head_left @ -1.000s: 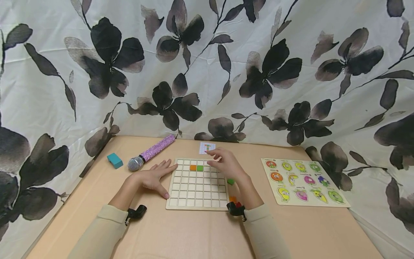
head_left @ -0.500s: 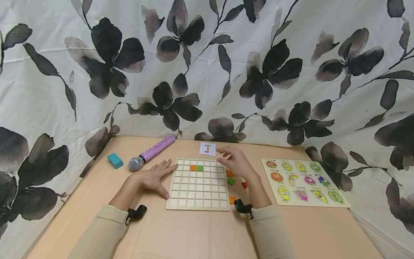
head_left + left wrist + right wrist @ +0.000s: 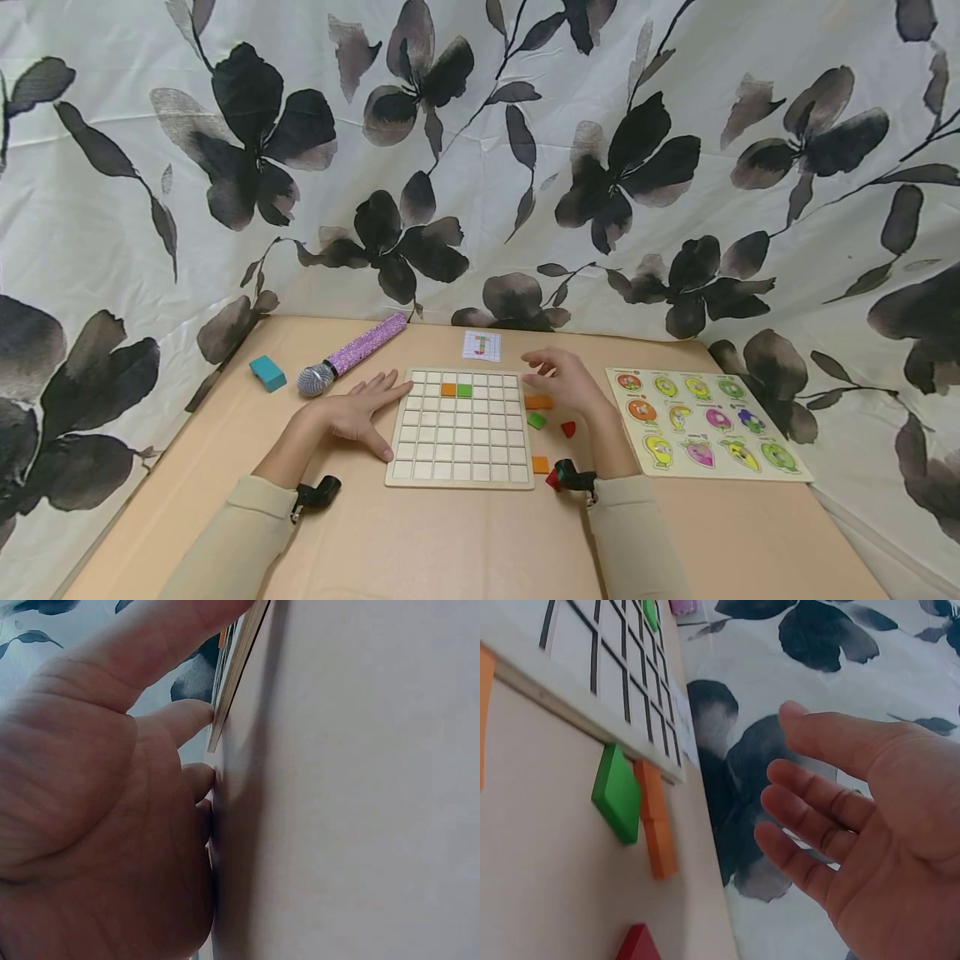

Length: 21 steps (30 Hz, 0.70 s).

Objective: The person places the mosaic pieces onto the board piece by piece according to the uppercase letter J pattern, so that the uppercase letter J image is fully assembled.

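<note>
A pale wooden grid board (image 3: 457, 454) lies on the table, with an orange tile (image 3: 447, 390) and a green tile (image 3: 464, 391) side by side in its upper part. My left hand (image 3: 348, 415) rests at the board's left edge, fingers spread. In the left wrist view, the thumb and a fingertip of this hand (image 3: 112, 795) touch the board's side. Off the board's upper right corner hovers my right hand (image 3: 566, 385), fingers loosely bent. The right wrist view shows nothing in that hand (image 3: 855, 817). Below it lie orange pieces (image 3: 655, 825) and a green piece (image 3: 616, 795).
A red piece (image 3: 567, 429), another orange piece (image 3: 540, 465) and a partly hidden red one (image 3: 552, 480) lie right of the board. Behind it is a small pattern card (image 3: 481, 346). Around are a glittery microphone (image 3: 365, 343), a blue block (image 3: 267, 372) and a fruit picture board (image 3: 705, 423).
My right hand has drawn away to the right, from over the board's upper right to beside it, uncovering loose pieces there. The left hand and the two tiles on the board stay put.
</note>
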### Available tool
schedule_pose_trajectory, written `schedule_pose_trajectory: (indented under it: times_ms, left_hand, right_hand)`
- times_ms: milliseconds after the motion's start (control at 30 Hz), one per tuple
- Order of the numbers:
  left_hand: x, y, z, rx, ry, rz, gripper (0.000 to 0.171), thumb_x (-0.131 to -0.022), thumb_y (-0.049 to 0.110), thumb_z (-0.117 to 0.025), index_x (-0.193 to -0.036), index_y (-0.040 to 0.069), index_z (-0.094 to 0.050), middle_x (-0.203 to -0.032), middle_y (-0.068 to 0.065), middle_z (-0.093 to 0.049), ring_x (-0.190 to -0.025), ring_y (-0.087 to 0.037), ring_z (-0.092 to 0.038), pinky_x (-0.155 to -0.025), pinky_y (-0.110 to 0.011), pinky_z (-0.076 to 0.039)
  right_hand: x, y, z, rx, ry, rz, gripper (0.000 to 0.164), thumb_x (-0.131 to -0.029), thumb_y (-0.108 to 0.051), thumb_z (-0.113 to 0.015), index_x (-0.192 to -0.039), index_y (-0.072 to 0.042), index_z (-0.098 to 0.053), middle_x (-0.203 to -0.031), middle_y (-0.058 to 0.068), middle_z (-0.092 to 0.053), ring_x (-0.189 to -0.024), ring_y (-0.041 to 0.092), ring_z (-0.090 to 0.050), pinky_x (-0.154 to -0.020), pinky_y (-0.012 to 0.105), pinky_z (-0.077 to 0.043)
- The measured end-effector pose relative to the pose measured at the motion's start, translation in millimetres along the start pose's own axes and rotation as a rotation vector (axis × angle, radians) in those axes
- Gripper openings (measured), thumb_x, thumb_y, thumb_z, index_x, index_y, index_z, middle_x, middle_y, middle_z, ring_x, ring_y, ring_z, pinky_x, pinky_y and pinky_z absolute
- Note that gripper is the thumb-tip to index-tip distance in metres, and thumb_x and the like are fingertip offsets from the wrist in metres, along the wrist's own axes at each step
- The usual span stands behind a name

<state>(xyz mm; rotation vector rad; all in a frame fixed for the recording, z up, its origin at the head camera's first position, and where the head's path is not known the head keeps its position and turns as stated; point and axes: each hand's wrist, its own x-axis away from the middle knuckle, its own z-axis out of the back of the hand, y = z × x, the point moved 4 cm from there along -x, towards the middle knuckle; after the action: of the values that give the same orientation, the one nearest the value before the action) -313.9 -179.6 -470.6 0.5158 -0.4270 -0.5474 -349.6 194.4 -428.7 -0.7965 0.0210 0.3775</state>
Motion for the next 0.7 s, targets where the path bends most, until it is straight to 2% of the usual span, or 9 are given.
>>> schedule_pose_trajectory:
  times_ms: [167,433,700]
  left_hand:
    - [0.4,0.4,0.3,0.000,0.000,-0.007,0.129,-0.069,0.053,-0.091,-0.168,0.015,-0.019,-0.174,-0.022,0.003,-0.161,-0.045,0.006,-0.128,-0.066,0.001]
    - [0.6,-0.1,0.1,-0.010,-0.002,-0.014,0.129,-0.069,0.054,-0.090,-0.168,0.015,-0.018,-0.174,-0.023,0.003,-0.161,-0.045,0.007,-0.128,-0.066,0.001]
    - [-0.2,-0.2,0.2,-0.007,0.000,-0.015,0.128,-0.069,0.054,-0.091,-0.168,0.016,-0.018,-0.174,-0.023,0.003,-0.161,-0.046,0.006,-0.128,-0.067,0.001]
  right_hand:
    - [3,7,2,0.029,-0.019,-0.028,0.033,-0.097,-0.015,-0.072,-0.130,-0.009,-0.072,-0.129,0.019,-0.069,-0.102,0.027,-0.060,-0.080,0.033,-0.052]
    - [8,22,2,0.053,-0.052,-0.166,0.033,-0.097,-0.014,-0.073,-0.130,-0.010,-0.073,-0.115,0.012,-0.067,-0.097,0.027,-0.055,-0.073,0.033,-0.049]
    - [8,34,0,0.068,-0.096,-0.183,0.033,-0.094,-0.009,-0.076,-0.127,-0.012,-0.074,-0.114,0.011,-0.067,-0.095,0.026,-0.055,-0.075,0.031,-0.048]
